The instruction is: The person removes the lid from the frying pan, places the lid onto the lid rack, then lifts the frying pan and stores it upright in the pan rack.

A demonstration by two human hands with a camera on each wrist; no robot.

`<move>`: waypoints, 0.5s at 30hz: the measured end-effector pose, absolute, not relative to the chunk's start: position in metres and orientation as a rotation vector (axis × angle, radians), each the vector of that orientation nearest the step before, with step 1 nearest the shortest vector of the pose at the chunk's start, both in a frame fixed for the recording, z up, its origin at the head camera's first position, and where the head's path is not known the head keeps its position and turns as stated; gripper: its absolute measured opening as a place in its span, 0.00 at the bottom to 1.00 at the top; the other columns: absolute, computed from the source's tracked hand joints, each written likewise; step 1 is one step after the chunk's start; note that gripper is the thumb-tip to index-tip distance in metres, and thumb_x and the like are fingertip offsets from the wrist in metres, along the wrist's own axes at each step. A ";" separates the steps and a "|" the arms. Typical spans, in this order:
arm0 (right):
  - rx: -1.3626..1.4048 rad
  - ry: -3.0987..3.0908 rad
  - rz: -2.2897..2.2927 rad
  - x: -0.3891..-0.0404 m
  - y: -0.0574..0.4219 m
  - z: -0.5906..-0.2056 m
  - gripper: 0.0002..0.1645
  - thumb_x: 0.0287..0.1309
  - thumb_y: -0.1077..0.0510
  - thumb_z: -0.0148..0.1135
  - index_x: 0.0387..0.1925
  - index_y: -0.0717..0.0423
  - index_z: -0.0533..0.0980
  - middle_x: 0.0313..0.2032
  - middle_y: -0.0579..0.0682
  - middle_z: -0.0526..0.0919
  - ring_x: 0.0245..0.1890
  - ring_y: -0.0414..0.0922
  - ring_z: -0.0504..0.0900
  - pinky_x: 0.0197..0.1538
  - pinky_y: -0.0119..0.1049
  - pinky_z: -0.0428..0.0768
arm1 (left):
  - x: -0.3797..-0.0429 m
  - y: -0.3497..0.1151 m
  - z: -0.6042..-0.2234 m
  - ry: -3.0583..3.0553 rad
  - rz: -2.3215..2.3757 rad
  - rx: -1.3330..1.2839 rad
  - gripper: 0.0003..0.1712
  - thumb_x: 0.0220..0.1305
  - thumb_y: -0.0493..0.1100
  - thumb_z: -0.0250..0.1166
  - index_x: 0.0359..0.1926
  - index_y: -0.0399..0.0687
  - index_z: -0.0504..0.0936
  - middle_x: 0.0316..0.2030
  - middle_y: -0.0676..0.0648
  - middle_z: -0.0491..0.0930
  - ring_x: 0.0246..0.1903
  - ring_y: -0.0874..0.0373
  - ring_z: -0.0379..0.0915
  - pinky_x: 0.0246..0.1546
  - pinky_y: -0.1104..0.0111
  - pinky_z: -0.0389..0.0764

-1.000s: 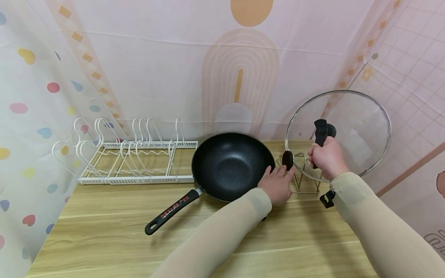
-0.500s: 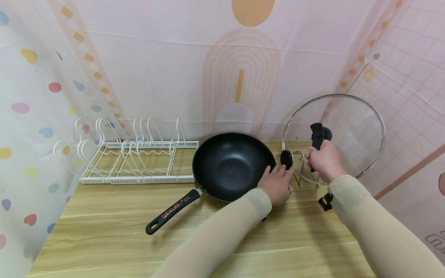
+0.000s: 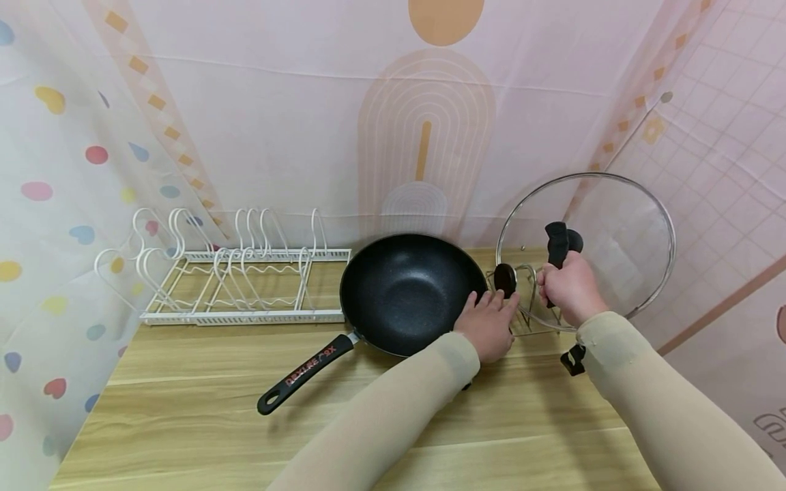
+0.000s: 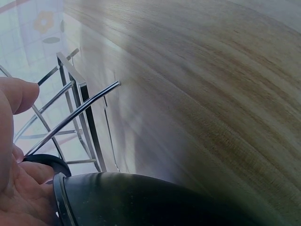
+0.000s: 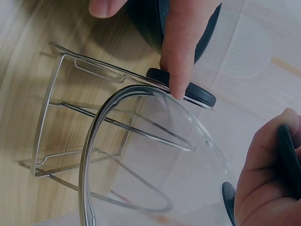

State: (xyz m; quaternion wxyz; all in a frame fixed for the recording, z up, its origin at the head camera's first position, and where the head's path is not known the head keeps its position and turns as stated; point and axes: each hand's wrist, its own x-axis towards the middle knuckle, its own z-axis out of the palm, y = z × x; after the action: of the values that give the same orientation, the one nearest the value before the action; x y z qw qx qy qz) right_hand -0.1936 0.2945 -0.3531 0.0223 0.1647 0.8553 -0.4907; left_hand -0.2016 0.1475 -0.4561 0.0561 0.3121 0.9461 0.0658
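Note:
My right hand (image 3: 571, 286) grips the black handle (image 3: 556, 245) of a large glass lid (image 3: 626, 225), which it holds upright over a small metal wire rack (image 5: 42, 117). In the right wrist view the lid's steel rim (image 5: 84, 174) overlaps the rack's wire loops. My left hand (image 3: 488, 327) lies at the right rim of a black wok (image 3: 411, 279). Its fingers stretch toward a black oval disc (image 3: 505, 279) on the rack's near end; in the right wrist view one straight fingertip is right at that disc. The left thumb (image 4: 21, 94) stands apart beside the rack's wires.
A white wire dish rack (image 3: 245, 317) stands to the left of the wok. The wok's long handle (image 3: 303, 374) points to the front left over the wooden table (image 3: 184, 409). Printed curtains (image 3: 276, 136) hang close behind and at both sides.
My right hand has brought the lid down and slightly left, nearer to the wire rack. The left hand and the wok have stayed in place.

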 end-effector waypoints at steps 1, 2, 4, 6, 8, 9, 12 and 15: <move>0.508 2.652 -1.517 -0.194 0.295 -0.354 0.35 0.83 0.56 0.38 0.77 0.70 0.41 0.29 0.47 0.77 0.24 0.42 0.76 0.32 0.40 0.84 | -0.202 0.148 -0.456 2.872 0.197 0.946 0.44 0.78 0.60 0.57 0.85 0.70 0.46 0.83 0.54 0.55 0.83 0.55 0.52 0.83 0.54 0.52; 0.504 2.653 -1.516 -0.194 0.295 -0.354 0.34 0.83 0.56 0.38 0.77 0.70 0.42 0.30 0.47 0.76 0.24 0.42 0.76 0.32 0.39 0.84 | -0.202 0.148 -0.457 2.872 0.197 0.947 0.44 0.78 0.60 0.57 0.85 0.70 0.46 0.83 0.54 0.55 0.83 0.55 0.52 0.83 0.54 0.52; 0.501 2.661 -1.507 -0.194 0.295 -0.355 0.34 0.83 0.56 0.38 0.77 0.70 0.42 0.30 0.48 0.76 0.24 0.42 0.76 0.31 0.39 0.83 | -0.202 0.148 -0.457 2.871 0.196 0.947 0.44 0.78 0.59 0.56 0.85 0.70 0.46 0.83 0.54 0.55 0.83 0.55 0.52 0.83 0.54 0.52; 0.499 2.667 -1.500 -0.194 0.294 -0.356 0.34 0.83 0.56 0.38 0.76 0.70 0.42 0.30 0.48 0.76 0.24 0.42 0.76 0.30 0.39 0.83 | -0.203 0.148 -0.458 2.870 0.195 0.949 0.44 0.78 0.59 0.56 0.86 0.70 0.45 0.83 0.54 0.55 0.82 0.55 0.52 0.83 0.53 0.52; 0.497 2.669 -1.495 -0.194 0.294 -0.357 0.34 0.83 0.56 0.38 0.76 0.71 0.42 0.30 0.48 0.76 0.24 0.43 0.76 0.30 0.38 0.83 | -0.203 0.148 -0.457 2.868 0.198 0.952 0.43 0.79 0.59 0.55 0.86 0.69 0.45 0.83 0.54 0.55 0.82 0.55 0.52 0.83 0.53 0.52; 0.498 2.672 -1.495 -0.194 0.294 -0.357 0.33 0.83 0.56 0.38 0.76 0.71 0.43 0.30 0.48 0.76 0.24 0.43 0.76 0.29 0.39 0.83 | -0.203 0.148 -0.457 2.867 0.202 0.952 0.43 0.79 0.58 0.55 0.86 0.69 0.46 0.83 0.54 0.56 0.82 0.55 0.52 0.83 0.53 0.52; 0.493 2.680 -1.488 -0.194 0.294 -0.358 0.32 0.82 0.57 0.38 0.75 0.72 0.44 0.29 0.48 0.76 0.23 0.44 0.76 0.29 0.39 0.82 | -0.203 0.147 -0.457 2.864 0.209 0.952 0.42 0.78 0.58 0.55 0.85 0.68 0.47 0.83 0.54 0.56 0.82 0.54 0.52 0.83 0.53 0.53; 0.487 2.692 -1.483 -0.194 0.294 -0.359 0.31 0.81 0.59 0.38 0.74 0.73 0.45 0.28 0.49 0.76 0.22 0.45 0.76 0.28 0.39 0.82 | -0.203 0.147 -0.457 2.860 0.225 0.956 0.41 0.79 0.57 0.55 0.85 0.67 0.48 0.83 0.53 0.56 0.82 0.54 0.52 0.83 0.53 0.53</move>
State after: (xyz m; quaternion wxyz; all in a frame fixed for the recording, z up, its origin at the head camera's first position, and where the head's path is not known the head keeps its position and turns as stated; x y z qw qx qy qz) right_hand -0.1935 0.2939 -0.3587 0.0149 0.1565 0.8650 -0.4766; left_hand -0.2033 0.1467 -0.4575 0.0588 0.3157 0.9441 0.0744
